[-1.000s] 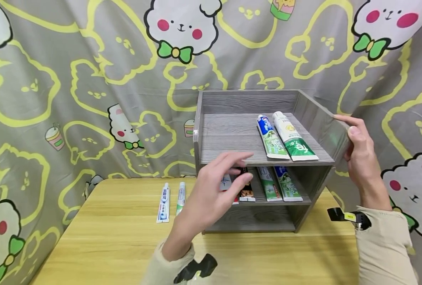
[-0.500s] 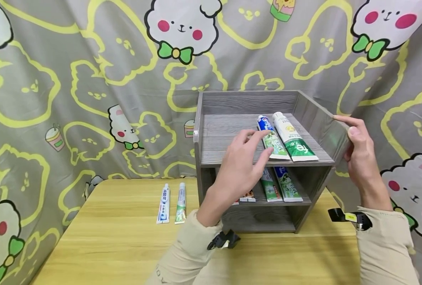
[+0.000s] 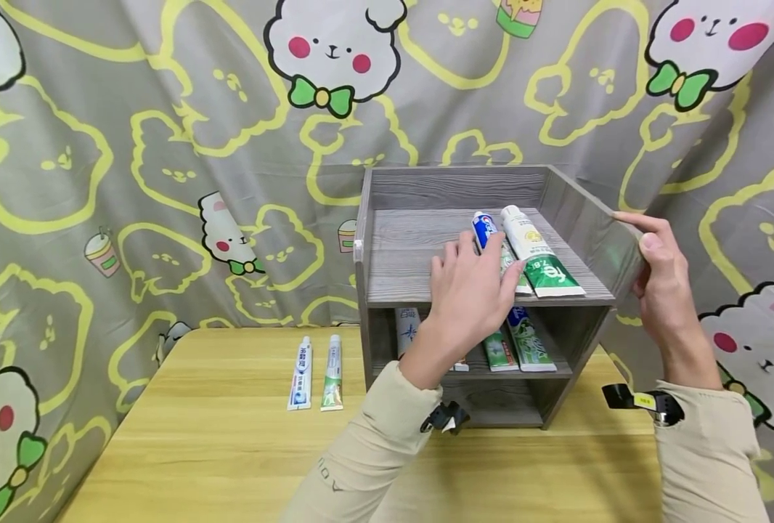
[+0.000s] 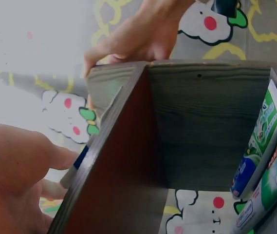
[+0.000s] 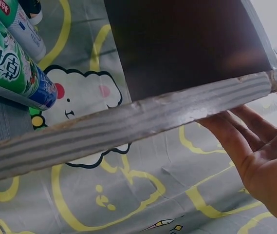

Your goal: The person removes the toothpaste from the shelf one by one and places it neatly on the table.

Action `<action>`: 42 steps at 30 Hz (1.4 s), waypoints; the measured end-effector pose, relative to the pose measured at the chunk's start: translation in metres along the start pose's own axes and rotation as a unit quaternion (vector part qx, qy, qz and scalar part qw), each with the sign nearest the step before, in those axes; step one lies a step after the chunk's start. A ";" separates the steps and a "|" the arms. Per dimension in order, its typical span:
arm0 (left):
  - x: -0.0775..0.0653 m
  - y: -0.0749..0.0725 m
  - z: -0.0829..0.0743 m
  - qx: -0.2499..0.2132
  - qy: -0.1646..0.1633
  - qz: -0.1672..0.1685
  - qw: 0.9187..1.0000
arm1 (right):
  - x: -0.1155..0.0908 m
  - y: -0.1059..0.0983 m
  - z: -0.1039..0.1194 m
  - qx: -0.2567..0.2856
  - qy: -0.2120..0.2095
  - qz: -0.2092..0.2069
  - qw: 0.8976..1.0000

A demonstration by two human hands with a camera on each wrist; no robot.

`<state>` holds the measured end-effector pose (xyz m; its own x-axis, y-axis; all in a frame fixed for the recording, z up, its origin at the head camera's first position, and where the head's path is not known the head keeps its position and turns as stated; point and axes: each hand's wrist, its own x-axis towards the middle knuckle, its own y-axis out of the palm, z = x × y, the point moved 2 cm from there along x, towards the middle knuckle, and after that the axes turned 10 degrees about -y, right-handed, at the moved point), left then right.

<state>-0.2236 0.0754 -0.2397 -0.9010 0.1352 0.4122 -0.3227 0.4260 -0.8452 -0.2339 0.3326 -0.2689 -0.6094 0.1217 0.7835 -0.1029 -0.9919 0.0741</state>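
On the top tier of a grey wooden shelf [image 3: 403, 247] lie two toothpaste tubes. My left hand [image 3: 468, 287] reaches over the blue-and-green toothpaste tube [image 3: 483, 222], its thumb and fingers curled at the tube and covering its middle. Just right of it lies the white-and-green toothpaste tube [image 3: 527, 238]. My right hand [image 3: 666, 280] grips the shelf's right side panel near its front corner. In the right wrist view, the right fingers [image 5: 235, 136] lie against that panel. The left wrist view has the left hand [image 4: 19, 170] beside the top board's edge.
The middle tier holds several tubes, including another blue-and-green tube [image 3: 531, 341] and a green tube [image 3: 499, 350]. On the wooden table [image 3: 217, 421], left of the shelf, lie a white-and-blue tube [image 3: 300, 374] and a white-and-green one [image 3: 332, 374]. A patterned curtain [image 3: 165, 145] hangs behind.
My left hand has moved up and right, from in front of the middle tier to the blue-and-green toothpaste tube on top. My right hand stays on the side panel.
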 end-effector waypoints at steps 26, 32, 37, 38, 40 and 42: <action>0.024 0.006 -0.003 0.003 -0.015 0.039 0.999 | 0.000 0.001 0.000 -0.003 -0.007 0.003 1.000; 0.023 0.004 0.004 -0.067 -0.020 0.052 0.996 | -0.001 0.000 -0.001 -0.003 -0.006 -0.008 1.000; 0.018 0.000 0.013 -0.151 -0.015 0.038 0.988 | -0.001 0.000 -0.001 -0.010 -0.008 -0.002 1.000; 0.017 -0.001 0.015 -0.170 -0.012 0.032 0.985 | -0.001 0.000 0.000 -0.016 -0.008 -0.001 1.000; 0.016 -0.002 0.020 -0.202 -0.005 0.017 0.979 | -0.001 0.000 0.001 -0.023 -0.007 0.003 1.000; 0.015 -0.004 0.024 -0.230 0.003 0.003 0.973 | -0.001 0.001 0.002 -0.029 -0.005 0.003 1.000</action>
<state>-0.2424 0.0545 -0.2384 -0.9009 0.1434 0.4096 -0.1518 0.7800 -0.6071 -0.2314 0.3316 -0.2684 -0.6027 0.1147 0.7897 -0.1440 -0.9890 0.0337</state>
